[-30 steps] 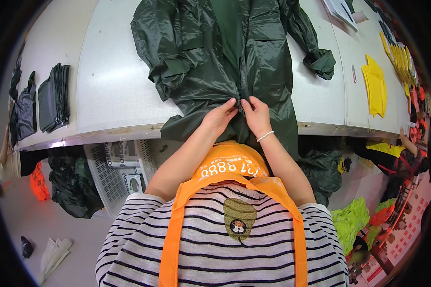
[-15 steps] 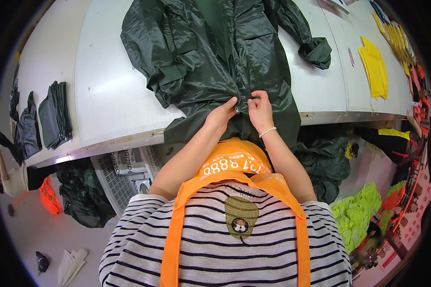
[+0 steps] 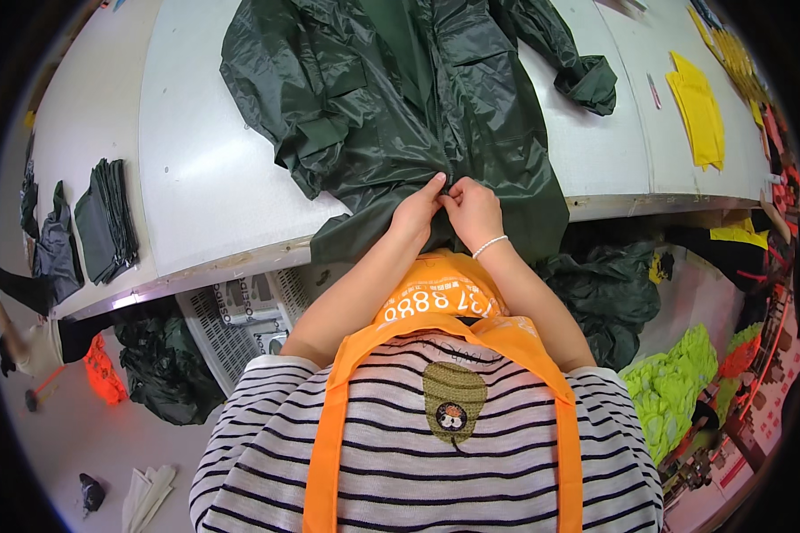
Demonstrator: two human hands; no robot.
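A dark green, shiny rain jacket (image 3: 498, 107) lies spread on the table, its front parted at the top and its hem hanging over the near edge. The front zipper (image 3: 447, 142) runs down to where my hands meet. My left hand (image 3: 415, 213) is closed on the jacket's front edge near the bottom of the zipper, thumb on top. Right beside it, my right hand (image 3: 474, 213) pinches the same spot with bent fingers. The zip's lower end is hidden behind my fingers.
Folded dark green garments (image 3: 107, 222) lie on the table (image 3: 196, 133) at the left. A folded yellow piece (image 3: 696, 111) is at the right. Underneath are a white plastic crate (image 3: 209, 333) and dark green heaps (image 3: 609, 302). A co-worker (image 3: 36, 346) is at far left.
My right hand has moved slightly left, closing up against my left hand. The zip end that showed between them is now covered. The view has shifted a little.
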